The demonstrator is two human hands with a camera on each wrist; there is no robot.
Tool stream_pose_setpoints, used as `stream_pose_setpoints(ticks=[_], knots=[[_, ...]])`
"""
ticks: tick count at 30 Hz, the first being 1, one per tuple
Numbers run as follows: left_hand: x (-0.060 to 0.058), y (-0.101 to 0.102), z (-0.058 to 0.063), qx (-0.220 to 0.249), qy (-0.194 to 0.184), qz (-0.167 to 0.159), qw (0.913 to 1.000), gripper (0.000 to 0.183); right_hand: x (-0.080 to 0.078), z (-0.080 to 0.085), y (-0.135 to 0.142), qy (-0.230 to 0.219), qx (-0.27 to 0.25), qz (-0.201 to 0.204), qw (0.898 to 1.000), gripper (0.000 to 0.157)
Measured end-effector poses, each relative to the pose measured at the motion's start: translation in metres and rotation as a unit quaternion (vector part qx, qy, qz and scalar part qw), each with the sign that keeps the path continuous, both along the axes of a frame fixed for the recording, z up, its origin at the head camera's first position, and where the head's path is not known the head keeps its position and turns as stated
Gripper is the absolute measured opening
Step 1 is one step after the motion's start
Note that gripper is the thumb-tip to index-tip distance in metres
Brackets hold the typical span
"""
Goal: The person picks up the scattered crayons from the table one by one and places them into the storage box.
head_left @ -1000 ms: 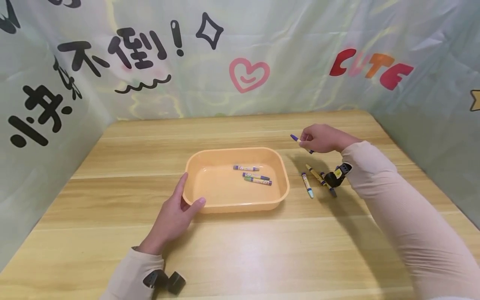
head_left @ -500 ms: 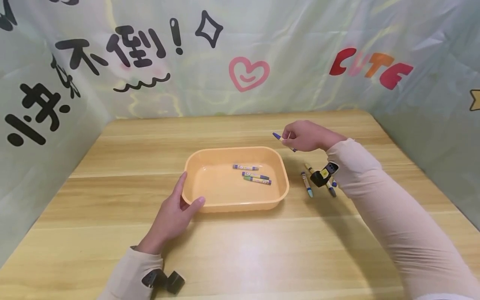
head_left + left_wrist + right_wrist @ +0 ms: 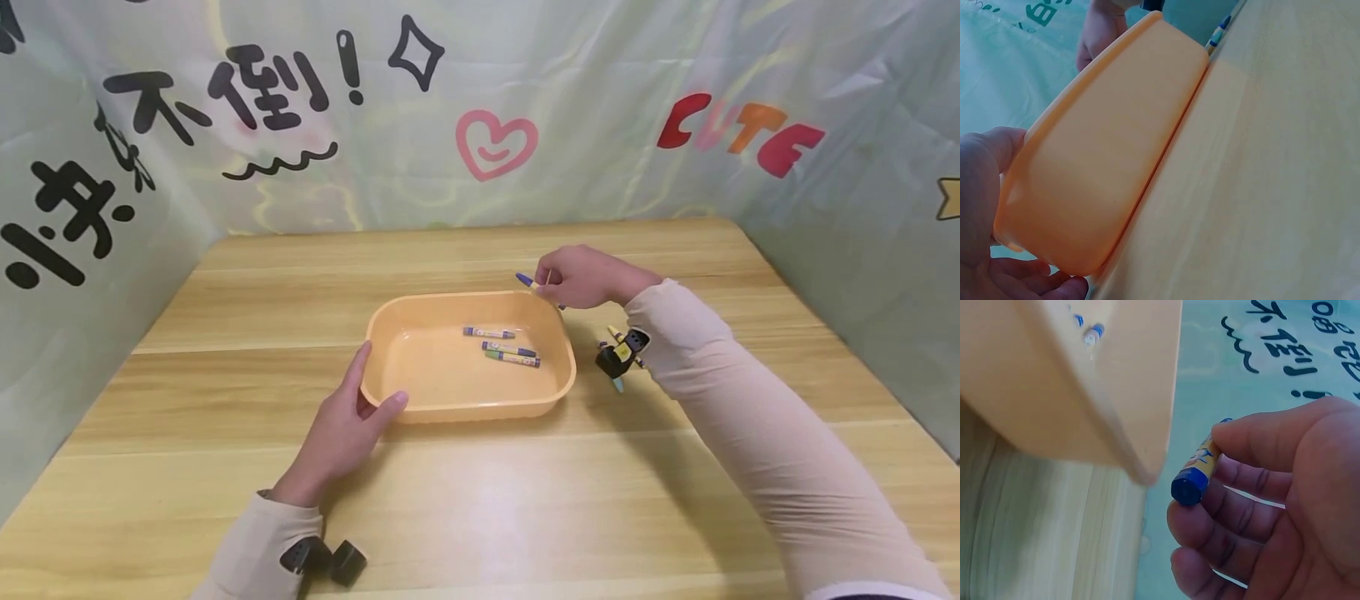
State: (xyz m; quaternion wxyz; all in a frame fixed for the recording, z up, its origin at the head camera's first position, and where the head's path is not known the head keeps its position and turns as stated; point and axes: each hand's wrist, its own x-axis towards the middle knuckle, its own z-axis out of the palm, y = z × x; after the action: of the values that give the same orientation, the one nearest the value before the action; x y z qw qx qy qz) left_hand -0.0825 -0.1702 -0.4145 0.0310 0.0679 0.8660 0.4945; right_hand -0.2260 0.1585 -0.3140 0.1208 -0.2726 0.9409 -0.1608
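Observation:
My right hand pinches a blue crayon between thumb and fingers, above the far right corner of an orange plastic basin. In the right wrist view the blue flat end of this crayon points toward the camera, beside the basin wall. My left hand grips the basin's near left corner, its thumb over the rim and fingers around the outside. Inside the basin lie a brownish crayon, a dark blue-grey crayon and a green crayon.
Right of the basin, a yellow crayon and a light blue crayon lie on the wooden table, partly hidden by the right wrist camera. A printed cloth hangs behind and at the sides.
My right hand has moved left with the blue crayon, from over the loose crayons to the basin's far right corner. The left hand keeps its grip on the basin.

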Motion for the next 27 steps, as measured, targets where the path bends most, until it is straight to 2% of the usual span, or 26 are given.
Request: stream_pose_setpoints(ticks=[10, 18, 23, 27], knots=[[0.000, 0.000, 0.000, 0.000, -0.003, -0.002, 1.0000, 0.087, 0.004, -0.001, -0.031, -0.011, 0.015, 0.027, 0.999, 0.017], [0.000, -0.001, 0.002, -0.008, 0.006, -0.001, 0.9999, 0.087, 0.004, -0.002, -0.052, -0.075, 0.064, 0.043, 0.994, 0.016], [-0.001, 0.000, 0.000, -0.009, 0.001, -0.005, 0.9999, 0.088, 0.003, -0.004, -0.059, -0.096, 0.099, 0.053, 0.989, 0.014], [-0.001, -0.001, 0.000, -0.014, 0.006, -0.004, 0.9999, 0.087, 0.002, -0.006, -0.066, -0.118, 0.106, 0.073, 0.985, 0.013]])
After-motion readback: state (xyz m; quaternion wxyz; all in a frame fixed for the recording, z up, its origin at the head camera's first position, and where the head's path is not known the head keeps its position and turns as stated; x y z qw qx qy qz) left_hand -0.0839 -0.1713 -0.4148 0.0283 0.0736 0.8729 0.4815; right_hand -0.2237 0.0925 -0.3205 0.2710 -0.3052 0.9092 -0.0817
